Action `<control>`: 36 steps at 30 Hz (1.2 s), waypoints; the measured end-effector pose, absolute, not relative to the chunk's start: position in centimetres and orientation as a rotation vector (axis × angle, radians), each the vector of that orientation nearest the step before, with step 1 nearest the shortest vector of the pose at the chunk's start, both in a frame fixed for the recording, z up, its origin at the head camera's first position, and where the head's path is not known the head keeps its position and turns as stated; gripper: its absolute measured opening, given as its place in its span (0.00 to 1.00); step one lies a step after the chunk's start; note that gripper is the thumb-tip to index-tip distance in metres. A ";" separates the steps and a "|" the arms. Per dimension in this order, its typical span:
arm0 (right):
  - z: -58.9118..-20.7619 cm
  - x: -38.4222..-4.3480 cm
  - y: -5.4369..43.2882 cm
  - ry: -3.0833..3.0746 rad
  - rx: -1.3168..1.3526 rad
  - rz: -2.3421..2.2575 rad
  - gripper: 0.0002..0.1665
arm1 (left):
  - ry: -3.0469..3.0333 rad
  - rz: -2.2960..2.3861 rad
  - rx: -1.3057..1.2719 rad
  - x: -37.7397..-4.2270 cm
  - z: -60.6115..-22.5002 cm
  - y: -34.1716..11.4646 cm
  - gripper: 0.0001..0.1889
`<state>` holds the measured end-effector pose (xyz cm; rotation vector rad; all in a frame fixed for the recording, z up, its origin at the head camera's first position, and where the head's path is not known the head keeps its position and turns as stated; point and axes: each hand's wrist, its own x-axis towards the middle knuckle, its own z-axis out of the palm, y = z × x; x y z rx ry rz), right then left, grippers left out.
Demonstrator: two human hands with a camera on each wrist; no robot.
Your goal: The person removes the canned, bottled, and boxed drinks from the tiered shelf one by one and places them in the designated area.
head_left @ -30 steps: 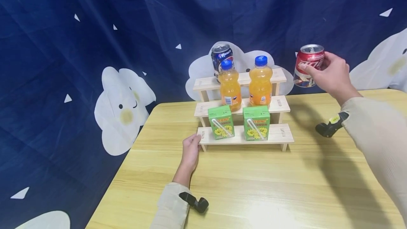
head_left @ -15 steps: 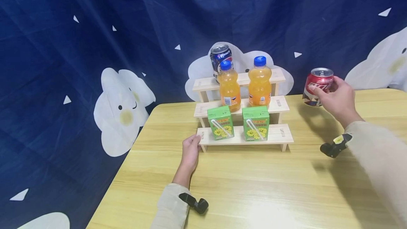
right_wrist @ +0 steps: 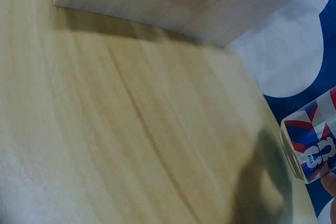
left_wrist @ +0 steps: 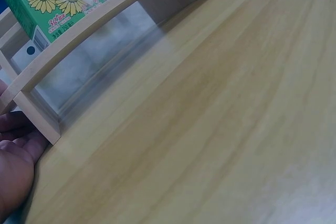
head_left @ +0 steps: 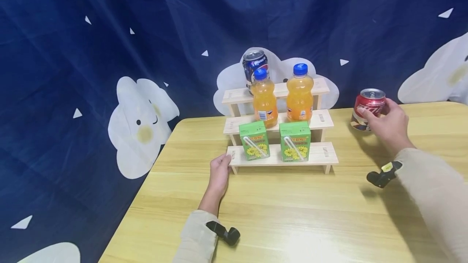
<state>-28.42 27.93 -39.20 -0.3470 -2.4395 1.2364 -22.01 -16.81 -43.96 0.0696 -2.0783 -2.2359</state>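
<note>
My right hand [head_left: 393,127] grips a red soda can [head_left: 369,108], right of the three-tier wooden display stand [head_left: 318,155]. In the right wrist view the can [right_wrist: 315,140] appears slightly above the table, its shadow apart from its base. At the stand's lower left end, my left hand [head_left: 219,173] holds the bottom step, thumb on top and fingers underneath. Two green drink cartons, left [head_left: 254,141] and right [head_left: 294,142], stand on that step. Two orange juice bottles, left [head_left: 265,102] and right [head_left: 300,96], occupy the middle step. A dark blue can [head_left: 254,66] is on the top step, partly hidden by a bottle.
The stand sits near the back of a light wooden table [head_left: 278,206]. Behind it hangs a dark blue curtain [head_left: 204,11] with white clouds and triangles. A small black camera [head_left: 230,234] is strapped to the left wrist, another [head_left: 382,177] to the right.
My right hand has lowered the red can from beside the top step toward the table, shifting a little to the right. My left hand stays on the stand.
</note>
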 end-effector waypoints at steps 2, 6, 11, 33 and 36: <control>-39.5 -28.3 28.0 -2.441 -0.357 1.242 0.50 | -2.086 -2.232 0.061 -22.0 -44.0 -16.7 0.19; -39.9 -28.2 28.1 -2.438 -0.377 1.251 0.49 | -2.094 -2.228 0.042 -22.0 -43.9 -16.6 0.19; -40.5 -28.0 28.3 -2.429 -0.399 1.263 0.47 | -2.095 -2.229 0.039 -21.9 -43.8 -16.6 0.19; -41.3 -27.4 28.3 -2.424 -0.371 1.302 0.50 | -2.092 -2.240 0.053 -21.9 -43.6 -16.6 0.19; -41.2 -27.4 28.3 -2.435 -0.363 1.301 0.51 | -2.088 -2.243 0.057 -21.9 -43.6 -16.7 0.19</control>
